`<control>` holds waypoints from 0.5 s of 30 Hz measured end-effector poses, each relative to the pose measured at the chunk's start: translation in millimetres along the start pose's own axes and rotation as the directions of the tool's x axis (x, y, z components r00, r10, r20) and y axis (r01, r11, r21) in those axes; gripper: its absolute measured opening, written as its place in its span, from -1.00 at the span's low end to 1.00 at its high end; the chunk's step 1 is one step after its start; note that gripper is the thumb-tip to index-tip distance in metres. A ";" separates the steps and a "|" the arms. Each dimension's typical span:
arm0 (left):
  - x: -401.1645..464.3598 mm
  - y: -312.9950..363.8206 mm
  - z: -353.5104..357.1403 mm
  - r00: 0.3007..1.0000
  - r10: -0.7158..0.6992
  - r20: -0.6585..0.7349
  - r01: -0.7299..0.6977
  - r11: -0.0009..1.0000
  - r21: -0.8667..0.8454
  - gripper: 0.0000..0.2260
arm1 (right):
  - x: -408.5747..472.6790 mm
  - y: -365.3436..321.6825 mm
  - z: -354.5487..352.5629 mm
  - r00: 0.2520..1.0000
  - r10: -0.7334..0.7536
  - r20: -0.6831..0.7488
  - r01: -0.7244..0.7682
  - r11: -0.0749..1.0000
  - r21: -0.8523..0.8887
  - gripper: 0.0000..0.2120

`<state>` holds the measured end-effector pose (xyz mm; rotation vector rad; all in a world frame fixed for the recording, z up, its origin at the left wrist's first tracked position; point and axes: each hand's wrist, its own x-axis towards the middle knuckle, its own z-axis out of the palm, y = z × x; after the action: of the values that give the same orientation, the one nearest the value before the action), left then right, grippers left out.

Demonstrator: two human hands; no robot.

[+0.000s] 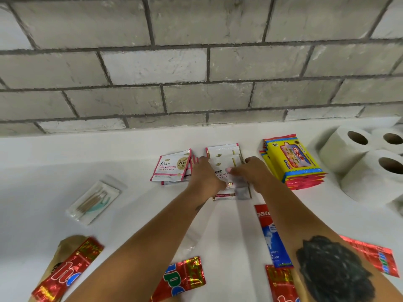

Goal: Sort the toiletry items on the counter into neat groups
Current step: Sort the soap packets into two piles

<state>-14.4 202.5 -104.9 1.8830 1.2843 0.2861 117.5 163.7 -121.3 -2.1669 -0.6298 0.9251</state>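
Both hands rest on a stack of white Dove sachets with gold trim (222,154) at the middle back of the white counter (65,158). My left hand (207,171) presses its left side and my right hand (250,171) its right side, fingers pinching the sachets. A second pile of pink-edged Dove sachets (170,168) lies just left of them. A stack of yellow wet-wipe packs (292,160) sits to the right. Three toilet rolls (368,162) stand at the far right.
A clear packet of cotton buds and a floss pick (93,199) lies at the left. Red toothpaste sachets (67,271) (183,277) (281,284) (375,258) are scattered along the front edge, with a red and blue toothpaste box (270,234) under my right forearm. A tiled wall stands behind.
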 end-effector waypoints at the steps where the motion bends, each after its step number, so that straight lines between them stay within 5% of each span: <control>1: 0.7 1.6 0.8 0.999 -0.035 0.004 0.035 0.999 -0.029 -0.45 | 1.5 -0.5 0.2 0.999 0.025 0.028 -0.025 0.999 0.026 -0.47; 7: 7.8 3.6 6.8 0.996 -0.075 -0.045 0.079 0.993 0.093 -0.67 | -5.9 -13.5 0.1 0.994 0.064 0.085 -0.076 0.986 0.148 -0.76; 15: 22.7 1.7 12.6 0.993 -0.115 0.006 0.115 0.993 0.002 -0.72 | 2.4 -17.6 -0.5 0.994 0.069 0.088 -0.080 0.989 0.127 -0.76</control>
<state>4.5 215.4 -117.4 1.8022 1.3837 0.2185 116.6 176.4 -108.8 -2.0557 -0.5159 1.0715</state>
